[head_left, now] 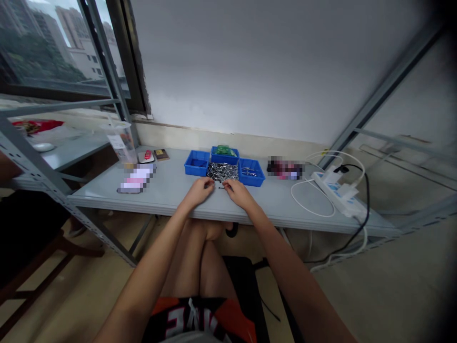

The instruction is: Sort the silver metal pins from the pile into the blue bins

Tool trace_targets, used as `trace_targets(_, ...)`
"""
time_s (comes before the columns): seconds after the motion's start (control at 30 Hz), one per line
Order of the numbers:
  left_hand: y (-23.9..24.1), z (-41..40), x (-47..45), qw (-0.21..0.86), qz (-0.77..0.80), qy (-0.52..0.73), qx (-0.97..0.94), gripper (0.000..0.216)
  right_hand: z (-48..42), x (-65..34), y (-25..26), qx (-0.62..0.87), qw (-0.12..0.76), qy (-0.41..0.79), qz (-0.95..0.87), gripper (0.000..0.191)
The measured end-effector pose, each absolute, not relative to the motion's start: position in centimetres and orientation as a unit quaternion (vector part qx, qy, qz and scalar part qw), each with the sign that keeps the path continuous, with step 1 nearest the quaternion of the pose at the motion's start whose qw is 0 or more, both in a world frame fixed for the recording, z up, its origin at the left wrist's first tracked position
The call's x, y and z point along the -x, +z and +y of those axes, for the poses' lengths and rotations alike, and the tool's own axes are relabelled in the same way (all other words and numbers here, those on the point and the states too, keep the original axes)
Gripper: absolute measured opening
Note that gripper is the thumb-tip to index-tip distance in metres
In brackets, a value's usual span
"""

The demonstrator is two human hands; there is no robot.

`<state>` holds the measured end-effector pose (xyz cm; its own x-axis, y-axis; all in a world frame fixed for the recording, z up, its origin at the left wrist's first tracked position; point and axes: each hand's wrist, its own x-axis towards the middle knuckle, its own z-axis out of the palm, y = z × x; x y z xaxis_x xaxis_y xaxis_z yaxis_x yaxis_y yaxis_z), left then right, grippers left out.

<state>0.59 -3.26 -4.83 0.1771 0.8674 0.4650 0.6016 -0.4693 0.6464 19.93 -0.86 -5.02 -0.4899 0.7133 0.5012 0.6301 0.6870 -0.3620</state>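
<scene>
This looks like a small assembly workshop: blue parts bins (196, 170) and heaped metal screws (223, 171) mid-frame on a steel-framed workbench (274, 205), power strip (332, 190) at right.

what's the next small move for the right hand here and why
Probably pinch the small dark screw-like piece with the right hand: it sits right beside that hand, apart from the pile of metal pieces, so it should need little reach. Whether the fingers already touch it is too small to tell.
</scene>
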Motion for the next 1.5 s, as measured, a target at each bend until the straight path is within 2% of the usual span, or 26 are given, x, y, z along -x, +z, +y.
trace_targets(0.1, -4.7, -3.3, -0.7, 0.163, 0.481, 0.382, -0.773, 0.028, -1.1, -19.9, -4.9, 0.361, 0.332, 0.074, -0.869, 0.019)
trace_targets(0.23, -4.6, -3.5, -0.7, 0.181, 0.464, 0.365, -0.787, 0.022, -1.5, -20.0, -4.5, 0.345, 0.341, 0.093, -0.870, 0.020)
trace_targets(0.53, -4.5, -3.8, -0.6, 0.203, 0.457, 0.373, -0.782, 0.021, -1.7, -20.0, -4.2, 0.317, 0.328, 0.115, -0.883, 0.018)
trace_targets(1.0, -4.5, -3.9, -0.7, 0.227, 0.457, 0.396, -0.764, 0.018, -1.7, -19.7, -4.1, 0.350, 0.323, 0.137, -0.868, 0.011)
trace_targets(1.5, -4.5, -3.8, -0.6, 0.215, 0.465, 0.404, -0.758, 0.018, -1.8, -19.8, -3.8, 0.334, 0.306, 0.123, -0.883, 0.014)
